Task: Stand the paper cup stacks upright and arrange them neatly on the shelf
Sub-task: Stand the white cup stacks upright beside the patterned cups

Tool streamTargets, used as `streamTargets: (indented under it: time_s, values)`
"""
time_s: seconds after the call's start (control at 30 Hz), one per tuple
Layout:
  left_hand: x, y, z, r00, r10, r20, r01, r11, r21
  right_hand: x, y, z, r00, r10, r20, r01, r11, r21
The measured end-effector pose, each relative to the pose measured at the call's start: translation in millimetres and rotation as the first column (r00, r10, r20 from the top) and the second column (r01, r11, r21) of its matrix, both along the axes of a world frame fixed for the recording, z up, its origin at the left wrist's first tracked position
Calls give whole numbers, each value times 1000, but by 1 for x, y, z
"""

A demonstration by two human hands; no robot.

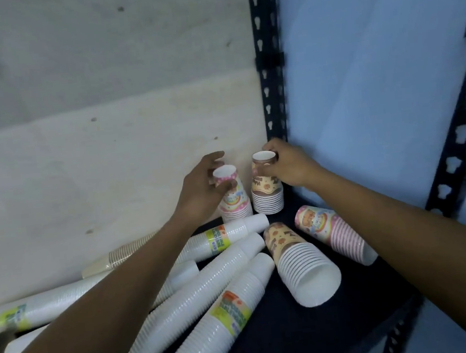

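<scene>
Long white cup stacks (212,316), several wrapped in labelled sleeves, lie toppled across the near part of the dark shelf (323,336). Beside them a brown-patterned stack (301,264) and a pink-striped stack (335,231) also lie on their sides. At the back corner, against the pale wall (81,169), two short stacks stand inverted, side by side: the left hand (207,187) grasps the pink stack (232,196); the right hand (285,165) grasps the brown stack (266,190).
</scene>
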State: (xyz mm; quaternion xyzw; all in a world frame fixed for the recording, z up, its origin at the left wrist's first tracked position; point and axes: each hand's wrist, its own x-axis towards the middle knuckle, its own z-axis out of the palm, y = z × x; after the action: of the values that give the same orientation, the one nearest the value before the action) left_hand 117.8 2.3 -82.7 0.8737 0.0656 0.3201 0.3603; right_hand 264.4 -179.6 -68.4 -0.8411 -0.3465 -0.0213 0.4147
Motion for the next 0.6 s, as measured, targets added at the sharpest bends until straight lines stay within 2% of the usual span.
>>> streamTargets:
  time_s: [0.2,0.43,0.6]
  values:
    - [7,-2,-9,999,24,46,-30,991,130,-4,0,-2,1000,-15,17,16,1000,-26]
    - [-7,-6,-6,997,81,7,-82,991,102,-20,-4,-1,1000,-19,-9,18,996,-84]
    - [-28,-11,10,982,187,-34,-181,975,126,-30,-13,0,997,-51,-51,48,998,-45]
